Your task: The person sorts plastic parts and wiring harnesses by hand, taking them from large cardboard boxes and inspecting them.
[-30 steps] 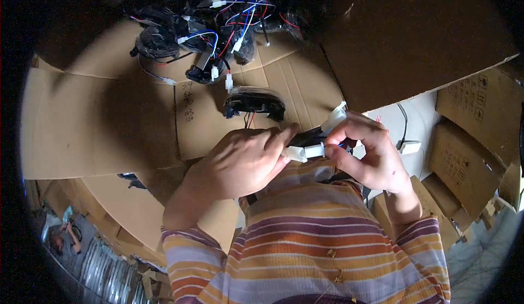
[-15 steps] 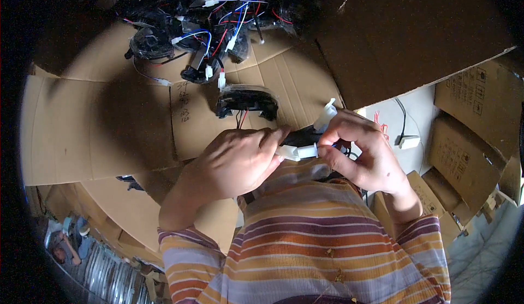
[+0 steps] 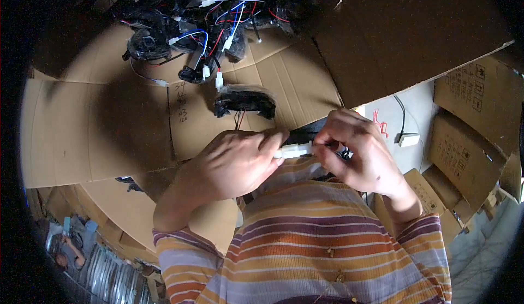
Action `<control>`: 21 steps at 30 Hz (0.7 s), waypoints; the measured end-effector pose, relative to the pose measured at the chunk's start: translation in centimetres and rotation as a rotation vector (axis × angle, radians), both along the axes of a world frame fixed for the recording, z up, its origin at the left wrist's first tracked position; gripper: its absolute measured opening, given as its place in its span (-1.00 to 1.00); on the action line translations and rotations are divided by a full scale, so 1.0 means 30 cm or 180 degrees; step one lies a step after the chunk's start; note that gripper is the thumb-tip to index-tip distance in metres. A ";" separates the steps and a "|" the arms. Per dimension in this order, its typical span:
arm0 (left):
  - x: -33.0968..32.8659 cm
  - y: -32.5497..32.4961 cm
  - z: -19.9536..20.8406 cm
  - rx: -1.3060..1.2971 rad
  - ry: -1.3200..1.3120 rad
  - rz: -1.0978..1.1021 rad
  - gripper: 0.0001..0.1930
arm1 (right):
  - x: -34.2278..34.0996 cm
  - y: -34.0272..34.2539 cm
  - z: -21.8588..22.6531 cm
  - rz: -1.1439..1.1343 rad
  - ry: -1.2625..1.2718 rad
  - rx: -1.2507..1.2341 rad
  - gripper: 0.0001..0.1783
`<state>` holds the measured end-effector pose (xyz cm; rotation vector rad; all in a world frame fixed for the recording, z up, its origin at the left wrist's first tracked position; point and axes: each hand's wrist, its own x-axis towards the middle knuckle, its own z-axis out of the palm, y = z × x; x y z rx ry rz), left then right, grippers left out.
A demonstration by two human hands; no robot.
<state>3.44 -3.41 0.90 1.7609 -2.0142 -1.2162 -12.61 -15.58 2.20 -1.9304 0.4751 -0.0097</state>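
In front of my body, a white plastic wire connector point(image 3: 295, 150) bridges my two hands, its parts in one straight line. My left hand point(image 3: 237, 162) pinches its left end between thumb and fingers. At the other end my right hand point(image 3: 357, 154) is closed, fingertips on the connector; dark wires show faintly behind them. Just beyond my left hand a curved black plastic part point(image 3: 245, 103) rests on the cardboard point(image 3: 202, 132). Thin wires run from it toward that hand, where they pass out of sight.
Tangled black parts point(image 3: 147, 45) with red, blue and white wires and white plugs are heaped at the far side. Cardboard boxes point(image 3: 464, 151) stand on the right, near a white adapter point(image 3: 409, 139) with a dark cable. Another person point(image 3: 71, 252) is at lower left.
The connector's two parts have gone from bent at an angle to straight. The pale plastic piece that stuck up above my right hand no longer shows.
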 end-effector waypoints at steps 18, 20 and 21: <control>-0.037 0.090 -0.076 -0.0809 0.2290 0.2197 -0.80 | -0.052 -0.079 0.072 -0.0641 -0.0249 0.0736 -0.95; -0.030 0.088 -0.054 -0.0794 0.2044 0.2003 -0.83 | -0.050 -0.081 0.072 -0.0575 -0.0279 0.0890 -0.94; -0.033 0.092 -0.056 -0.0795 0.2039 0.2003 -0.83 | -0.047 -0.076 0.068 -0.0574 -0.0283 0.0892 -0.94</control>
